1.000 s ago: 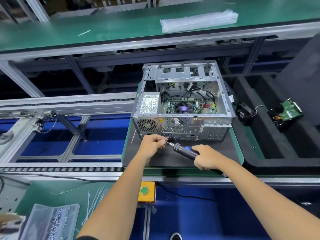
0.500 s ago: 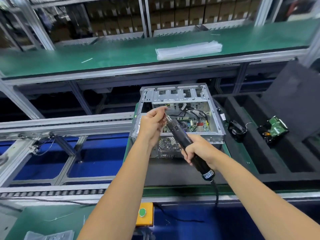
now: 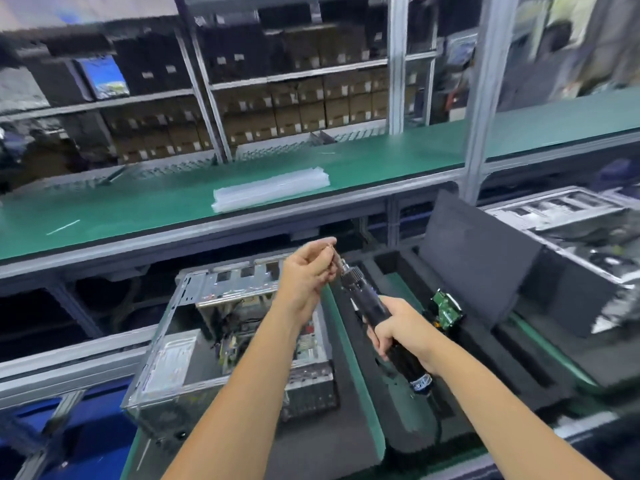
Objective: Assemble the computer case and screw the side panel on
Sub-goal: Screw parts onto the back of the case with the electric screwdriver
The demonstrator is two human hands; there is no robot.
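**A:** Why is the computer case [image 3: 235,341] lying the way it is, down at the left?

**B:** Its open side faces up, so the boards and cables inside are within reach. It sits on a dark mat [image 3: 322,445] on the green-edged carrier, and no panel covers it yet, so I judge the side panel step is not yet done.

**A:** And the left hand [image 3: 306,271], raised above the case?

**B:** Its fingers are curled together, pinching something small at the driver's tip. It's too blurred to name; a screw being seated on the bit is my guess, since both hands are lifted to eye level, clear of the case.

**A:** The right hand [image 3: 403,332]?

**B:** Wrapped tight round the black electric screwdriver [image 3: 374,310], bit angled up and left towards the other hand's fingertips, cord trailing from its base.

**A:** What's further right?

**B:** Black foam trays with a green circuit board [image 3: 446,310] in one recess, a dark slab [image 3: 481,258] propped upright, perhaps the side panel, and a second chassis [image 3: 568,230] at the edge.

**A:** The surroundings?

**B:** A long green tabletop [image 3: 138,202] runs behind, carrying a stack of clear plastic bags [image 3: 270,190]. Beyond it, shelves [image 3: 277,98] of cartons. Much is motion-blurred.
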